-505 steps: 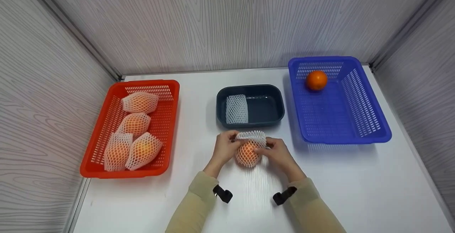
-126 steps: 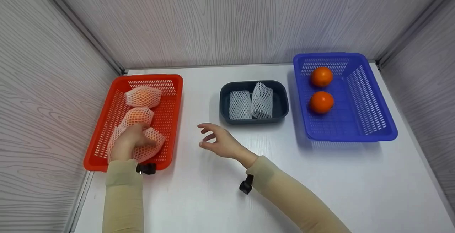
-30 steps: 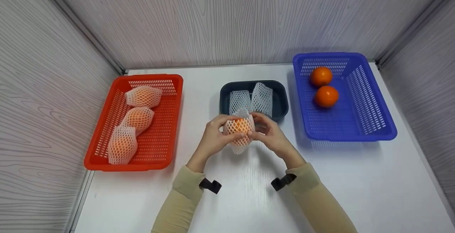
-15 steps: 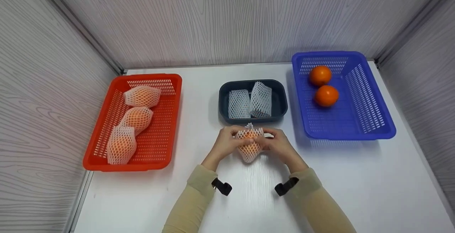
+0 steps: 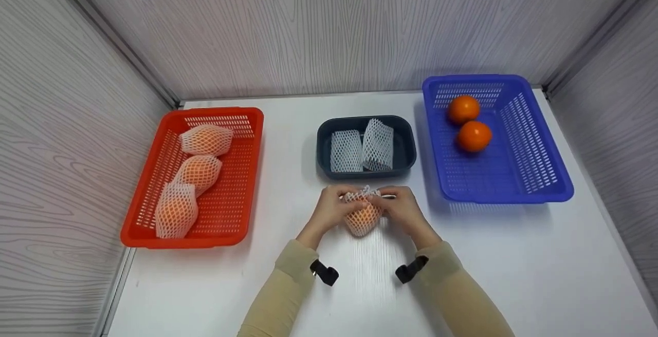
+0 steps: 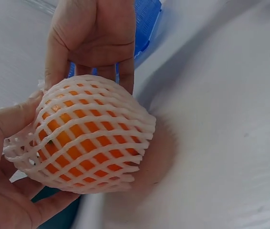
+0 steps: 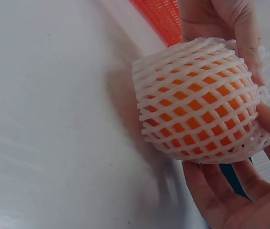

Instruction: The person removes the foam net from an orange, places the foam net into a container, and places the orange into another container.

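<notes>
1. Nearest, well this side of the dark tray (image 5: 366,174), two tan sleeves (image 5: 285,280) reach in over the white table (image 5: 360,301), a black wrist device (image 5: 325,273) at each cuff.
2. Closer to the tray, just on its near side, is an orange (image 5: 364,219) in a white foam net (image 6: 94,138); the net's far end is bunched and ragged.
3. The left hand (image 5: 330,208) grips the left side of this netted orange, only partly closed, thumb on the near face and fingers behind.
4. The right hand (image 5: 404,209) mirrors it on the right side, likewise partly closed, thumb and fingers pinching net and fruit.
5. Left of the tray, well apart, a red basket (image 5: 200,243) holds three netted oranges (image 5: 176,212) in a rough row.
6. Inside the tray, two loose nets (image 5: 346,152) lie side by side, the right one tilted.
7. Right of the tray, near it, a blue basket (image 5: 501,197) holds two bare oranges (image 5: 474,136), close together.
8. Beyond the tray stands a pale wood-grain wall (image 5: 329,29).
</notes>
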`<state>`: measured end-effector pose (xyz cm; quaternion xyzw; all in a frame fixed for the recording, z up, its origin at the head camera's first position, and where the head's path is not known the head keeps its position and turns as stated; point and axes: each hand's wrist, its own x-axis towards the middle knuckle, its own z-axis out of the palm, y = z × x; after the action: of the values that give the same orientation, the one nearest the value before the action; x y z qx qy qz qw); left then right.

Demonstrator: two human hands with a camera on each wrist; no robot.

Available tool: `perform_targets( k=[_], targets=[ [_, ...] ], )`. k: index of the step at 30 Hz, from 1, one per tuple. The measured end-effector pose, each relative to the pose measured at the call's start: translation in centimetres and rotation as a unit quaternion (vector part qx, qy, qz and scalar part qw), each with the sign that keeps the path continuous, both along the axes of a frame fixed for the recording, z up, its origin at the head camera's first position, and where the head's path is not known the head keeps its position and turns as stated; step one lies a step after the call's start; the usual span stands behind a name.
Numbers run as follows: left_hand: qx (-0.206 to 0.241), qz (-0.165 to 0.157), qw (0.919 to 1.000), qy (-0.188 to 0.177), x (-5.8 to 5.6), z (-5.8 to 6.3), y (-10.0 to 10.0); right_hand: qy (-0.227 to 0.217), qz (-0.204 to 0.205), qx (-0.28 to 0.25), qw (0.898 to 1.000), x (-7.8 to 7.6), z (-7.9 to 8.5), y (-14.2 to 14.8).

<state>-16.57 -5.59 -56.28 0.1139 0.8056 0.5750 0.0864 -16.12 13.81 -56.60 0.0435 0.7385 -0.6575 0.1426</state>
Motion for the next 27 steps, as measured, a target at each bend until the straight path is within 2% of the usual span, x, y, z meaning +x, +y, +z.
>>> perform_targets(
  k=[7, 11, 15, 16, 17, 20, 22, 24, 27],
  targets=[
    [0.038, 0.033, 0.9987, 0.0, 0.5, 0.1, -0.1, 0.056, -0.037, 0.084, 0.994, -0.1, -0.1, -0.1],
    [0.015, 0.029, 0.999, -0.03, 0.6, -0.1, -0.6, 0.066, -0.065, 0.09, 0.992, -0.1, -0.3, -0.2],
    [-0.021, 0.018, 0.9976, -0.063, 0.7, -0.5, -1.0, 0.067, -0.073, 0.079, 0.992, -0.1, -0.5, -0.3],
    [-0.023, 0.019, 0.9972, -0.069, 0.7, -0.6, -1.1, 0.064, -0.072, 0.078, 0.992, 0.1, 0.1, -0.4],
    [-0.021, 0.022, 0.997, -0.072, 0.8, -0.7, -1.1, 0.064, -0.067, 0.078, 0.993, 0.3, 0.7, -0.5],
    [-0.014, 0.043, 0.9965, -0.071, 0.8, -0.7, -1.1, 0.059, -0.039, 0.066, 0.995, 0.4, 0.8, -0.5],
    [-0.009, 0.057, 0.9966, -0.058, 0.8, -0.6, -1.1, 0.051, -0.01, 0.056, 0.997, 0.4, 0.7, -0.3],
    [-0.011, 0.072, 0.9963, -0.045, 0.7, -0.5, -1.1, 0.043, 0.021, 0.045, 0.998, 0.1, -0.8, 0.0],
    [-0.015, 0.084, 0.9961, -0.022, 0.6, -0.4, -1.0, 0.031, 0.059, 0.043, 0.997, 0.2, -1.1, 0.1]
  ],
)
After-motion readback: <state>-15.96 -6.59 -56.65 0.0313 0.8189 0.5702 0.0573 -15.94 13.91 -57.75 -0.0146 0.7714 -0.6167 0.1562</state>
